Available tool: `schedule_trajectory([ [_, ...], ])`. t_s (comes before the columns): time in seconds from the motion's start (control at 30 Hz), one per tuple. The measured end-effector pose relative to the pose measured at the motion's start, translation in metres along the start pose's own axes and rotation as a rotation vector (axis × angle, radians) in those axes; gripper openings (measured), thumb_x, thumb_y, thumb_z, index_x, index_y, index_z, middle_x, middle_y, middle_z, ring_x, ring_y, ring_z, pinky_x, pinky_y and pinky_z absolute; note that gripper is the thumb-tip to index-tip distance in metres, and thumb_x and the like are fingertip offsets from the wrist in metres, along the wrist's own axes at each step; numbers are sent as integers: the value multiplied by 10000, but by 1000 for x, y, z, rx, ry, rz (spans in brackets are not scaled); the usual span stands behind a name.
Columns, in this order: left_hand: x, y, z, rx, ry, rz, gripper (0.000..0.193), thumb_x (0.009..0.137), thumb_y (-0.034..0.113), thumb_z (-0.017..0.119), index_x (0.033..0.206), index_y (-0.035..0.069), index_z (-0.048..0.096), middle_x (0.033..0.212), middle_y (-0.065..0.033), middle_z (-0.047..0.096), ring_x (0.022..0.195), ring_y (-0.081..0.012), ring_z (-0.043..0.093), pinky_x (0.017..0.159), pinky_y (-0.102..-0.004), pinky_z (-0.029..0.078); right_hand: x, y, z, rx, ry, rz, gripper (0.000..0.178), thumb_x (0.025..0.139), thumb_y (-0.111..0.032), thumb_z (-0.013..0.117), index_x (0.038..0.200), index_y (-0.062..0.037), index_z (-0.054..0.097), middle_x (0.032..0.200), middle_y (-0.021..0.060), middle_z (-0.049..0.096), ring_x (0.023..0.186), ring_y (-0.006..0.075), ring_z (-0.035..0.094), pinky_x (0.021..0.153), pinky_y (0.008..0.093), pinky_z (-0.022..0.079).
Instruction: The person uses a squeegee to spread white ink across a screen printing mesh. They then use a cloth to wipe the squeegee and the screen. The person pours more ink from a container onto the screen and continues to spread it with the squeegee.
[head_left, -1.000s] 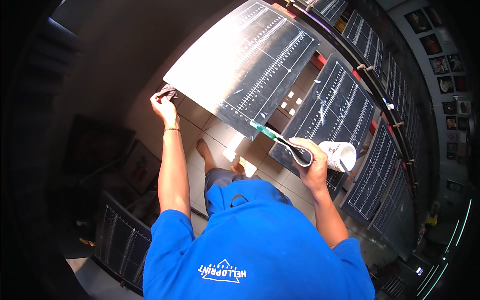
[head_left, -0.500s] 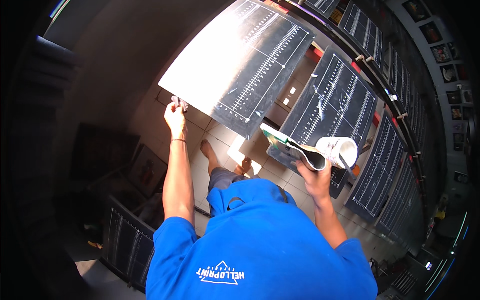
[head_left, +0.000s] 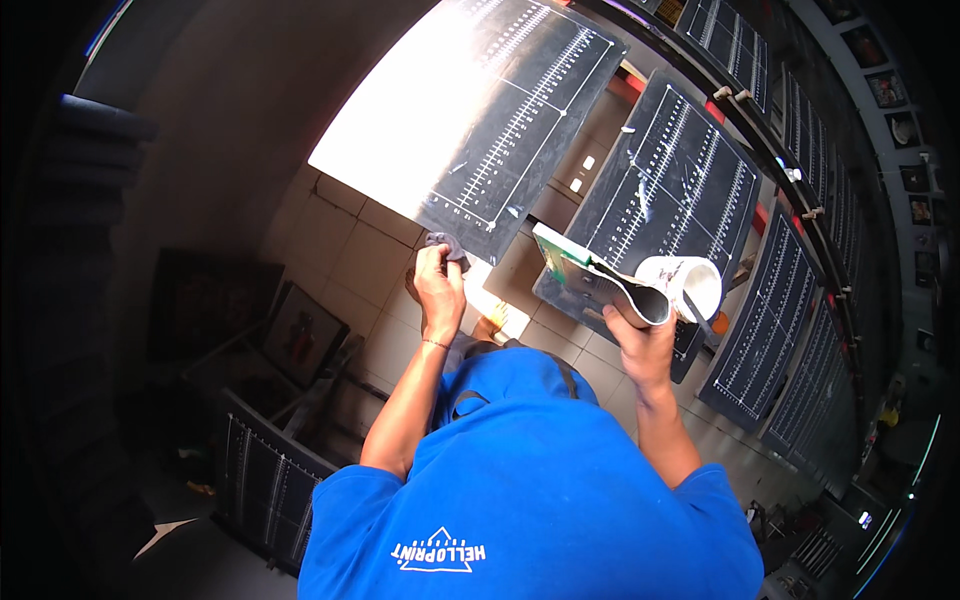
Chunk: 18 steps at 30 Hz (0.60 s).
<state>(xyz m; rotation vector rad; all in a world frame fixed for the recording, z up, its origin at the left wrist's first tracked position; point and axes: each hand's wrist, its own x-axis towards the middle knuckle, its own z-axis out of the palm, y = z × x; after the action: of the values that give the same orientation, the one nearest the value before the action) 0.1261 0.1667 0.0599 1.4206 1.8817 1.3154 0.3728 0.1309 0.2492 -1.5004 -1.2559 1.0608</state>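
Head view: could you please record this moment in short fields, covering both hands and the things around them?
Left hand: holds a dark cloth at the near edge of the first board
Right hand: holds a green-and-white tool
First board: strong glare on its left part, white scales on its dark part
Second board: partly hidden by tool and cup
Cup: white, with a dark stick
Floor: tiled

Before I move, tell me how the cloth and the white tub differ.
The cloth is dark; the tub is mostly white. The cloth is crumpled, while the tub is round-walled. The left hand holds the cloth; the tub appears just beyond the right hand. Both are far smaller than the ruled boards.
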Motion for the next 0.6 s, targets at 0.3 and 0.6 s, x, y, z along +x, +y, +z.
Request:
schedule_trajectory([
  [0.3,-76,45,29,-139,-481,36,199,827,-51,639,1019,-16,602,975,-184,605,901,-384,640,799,-411,520,-3,4,-8,63,105,-20,161,809,65,686,967,36,686,740,-44,580,685,45,508,663,225,448],
  [0.6,5,81,-34,50,-368,258,232,807,-77,658,1030,-18,637,1050,-145,626,815,-244,662,696,-327,546,-18,21,-29,311,394,86,66,819,45,692,762,16,677,719,-23,616,639,52,523,707,256,471],
])
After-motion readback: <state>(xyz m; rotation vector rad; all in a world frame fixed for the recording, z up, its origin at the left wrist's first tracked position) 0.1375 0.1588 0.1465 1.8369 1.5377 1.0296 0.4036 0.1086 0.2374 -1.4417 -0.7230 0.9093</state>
